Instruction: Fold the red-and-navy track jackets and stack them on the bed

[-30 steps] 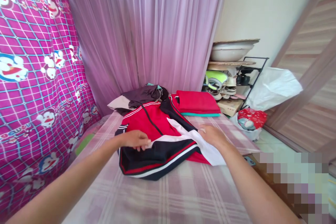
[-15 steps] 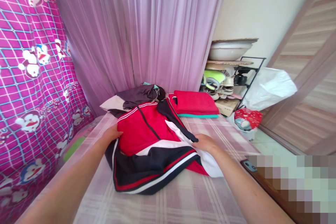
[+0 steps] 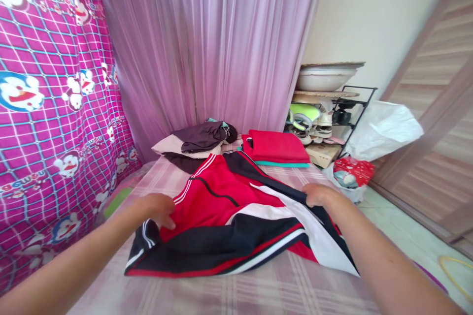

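A red, navy and white track jacket (image 3: 207,202) lies spread on the bed, its striped sleeves stretched out to either side. At its left edge, my left hand (image 3: 159,209) rests over the red cloth and a folded navy end, thumb and fingers apart. My right hand (image 3: 318,196) has its fingers closed on the navy sleeve at the right side. The white panel (image 3: 318,236) of the jacket runs toward my right forearm, which hides part of that sleeve.
Folded red clothes (image 3: 279,146) with a teal piece beneath lie at the back right. Dark and pale clothes (image 3: 203,137) are heaped at the back left. Beyond the bed stand a shoe rack (image 3: 360,113) and a white plastic bag (image 3: 386,125). Curtains (image 3: 221,49) hang behind.
The jacket is now spread wider and flatter. My right hand has moved right with the navy sleeve; my left hand's fingers have opened at the left edge.
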Motion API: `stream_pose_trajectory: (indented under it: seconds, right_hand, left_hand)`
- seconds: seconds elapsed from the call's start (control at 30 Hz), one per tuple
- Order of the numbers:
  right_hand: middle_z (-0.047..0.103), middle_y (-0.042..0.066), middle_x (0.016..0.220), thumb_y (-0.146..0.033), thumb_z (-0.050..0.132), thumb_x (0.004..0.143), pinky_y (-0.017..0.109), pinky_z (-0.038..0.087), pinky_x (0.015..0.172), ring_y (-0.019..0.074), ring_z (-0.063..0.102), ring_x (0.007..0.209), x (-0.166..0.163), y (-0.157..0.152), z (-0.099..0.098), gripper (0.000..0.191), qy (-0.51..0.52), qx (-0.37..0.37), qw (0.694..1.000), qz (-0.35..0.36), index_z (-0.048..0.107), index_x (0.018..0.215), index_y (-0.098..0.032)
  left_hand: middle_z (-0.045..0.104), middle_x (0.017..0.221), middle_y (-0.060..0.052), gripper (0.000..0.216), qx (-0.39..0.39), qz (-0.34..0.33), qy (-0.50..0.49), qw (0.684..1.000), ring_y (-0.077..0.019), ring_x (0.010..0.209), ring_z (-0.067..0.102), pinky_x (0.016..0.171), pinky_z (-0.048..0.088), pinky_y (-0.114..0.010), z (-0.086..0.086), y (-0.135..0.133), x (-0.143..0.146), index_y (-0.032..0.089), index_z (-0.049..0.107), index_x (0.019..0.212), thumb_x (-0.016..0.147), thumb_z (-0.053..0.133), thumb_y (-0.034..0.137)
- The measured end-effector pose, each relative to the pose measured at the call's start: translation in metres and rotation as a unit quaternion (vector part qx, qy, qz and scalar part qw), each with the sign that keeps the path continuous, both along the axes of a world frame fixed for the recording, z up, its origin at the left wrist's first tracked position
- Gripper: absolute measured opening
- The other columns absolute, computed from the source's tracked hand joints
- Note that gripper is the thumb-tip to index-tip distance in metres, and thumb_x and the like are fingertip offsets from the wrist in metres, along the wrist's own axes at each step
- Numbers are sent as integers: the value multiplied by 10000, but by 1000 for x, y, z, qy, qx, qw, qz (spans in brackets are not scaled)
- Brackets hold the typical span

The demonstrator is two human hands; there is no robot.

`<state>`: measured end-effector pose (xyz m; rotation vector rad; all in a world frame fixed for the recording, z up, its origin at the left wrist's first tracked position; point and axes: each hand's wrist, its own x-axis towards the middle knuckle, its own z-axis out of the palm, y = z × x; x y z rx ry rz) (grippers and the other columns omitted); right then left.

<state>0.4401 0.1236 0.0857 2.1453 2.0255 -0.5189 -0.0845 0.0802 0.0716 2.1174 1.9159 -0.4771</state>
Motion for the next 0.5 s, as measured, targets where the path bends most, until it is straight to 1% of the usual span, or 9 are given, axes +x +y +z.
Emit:
stream_pose_trajectory:
  seconds: [0.03, 0.07, 0.13, 0.17, 0.23, 0.27, 0.33, 0.43, 0.5]
  right_hand:
    - [726, 111, 1211, -167, 727, 572, 348, 534, 909, 300, 676, 1124, -4, 3, 2, 645, 31, 17, 999, 17, 720, 1214, -222]
    - [677, 103, 1313, -190, 728, 597, 340, 511, 969, 287, 638, 1198, -10, 7, 4, 713, 69, 42, 996, 37, 665, 1307, -229]
    - [569, 99, 1455, -275, 718, 684, 348, 446, 1069, 279, 558, 1308, -28, 16, 5, 768, 128, 97, 985, 60, 554, 1432, -217]
    - [531, 113, 1488, -326, 696, 738, 369, 420, 1098, 292, 530, 1336, -38, 21, 4, 752, 131, 119, 983, 55, 522, 1458, -197]
    - [506, 147, 1502, -401, 620, 843, 414, 397, 1116, 321, 507, 1354, -59, 33, -2, 675, 86, 135, 987, 16, 509, 1466, -166]
    - [513, 166, 1491, -425, 576, 885, 431, 399, 1108, 332, 506, 1353, -67, 39, -7, 639, 60, 133, 989, -3, 513, 1459, -153]
    - [544, 200, 1454, -467, 511, 933, 447, 418, 1078, 341, 515, 1343, -79, 48, -21, 618, 24, 121, 992, -33, 509, 1454, -134]
    - [593, 220, 1392, -529, 538, 914, 438, 454, 1017, 346, 550, 1304, -84, 54, -40, 661, 11, 93, 995, -46, 516, 1433, -120]
    - [629, 205, 1347, -527, 601, 872, 423, 473, 975, 346, 587, 1255, -84, 54, -46, 638, 4, 83, 996, -41, 569, 1377, -139]
  left_hand:
    - [774, 842, -100, 412, -28, 8, -5, 1000, -296, 862, 710, 814, 525, -366, 10, 10, 0, 231, 774, 780, 623, 723, 609]
    - [773, 846, -114, 453, -32, 21, -12, 999, -296, 859, 709, 820, 523, -372, 19, 23, 0, 213, 777, 795, 673, 673, 638]
    - [772, 982, -144, 452, 51, 45, -26, 997, -307, 971, 696, 888, 505, -381, 29, 50, 4, 185, 780, 867, 773, 598, 588]
    - [759, 1072, -153, 435, 92, 55, -32, 994, -310, 1040, 681, 923, 492, -383, 30, 64, 7, 176, 776, 935, 821, 559, 535]
    - [712, 1224, -154, 421, 136, 68, -44, 987, -301, 1149, 644, 967, 473, -374, 20, 88, 16, 167, 742, 1088, 886, 483, 431]
    - [696, 1259, -151, 427, 137, 74, -48, 987, -293, 1169, 637, 968, 474, -364, 12, 98, 21, 163, 720, 1140, 905, 455, 400]
    - [689, 1272, -145, 434, 136, 84, -61, 985, -280, 1171, 638, 951, 484, -337, -8, 114, 32, 154, 698, 1177, 920, 440, 390]
    - [688, 1277, -137, 435, 124, 97, -77, 984, -274, 1163, 644, 923, 494, -316, -32, 128, 42, 158, 684, 1195, 903, 490, 413]
    - [691, 1271, -141, 444, 114, 105, -85, 984, -279, 1142, 654, 898, 501, -315, -39, 133, 45, 164, 681, 1195, 854, 567, 425]
